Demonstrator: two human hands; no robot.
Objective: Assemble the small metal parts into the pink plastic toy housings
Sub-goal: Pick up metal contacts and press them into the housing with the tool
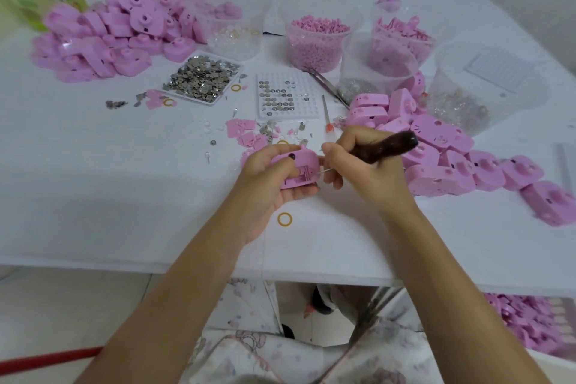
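My left hand [268, 174] cups a pink housing [296, 170]; my right hand [352, 162] grips a dark-handled tool [386, 146], its tip at the housing.

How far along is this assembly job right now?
Done: cannot tell; housings lie heaped in a back-left pile and a right pile. In hand: the left hand holds one pink housing while the right hand holds a dark-handled tool to it. Left: the tray of metal parts is well filled, so plenty likely remains.
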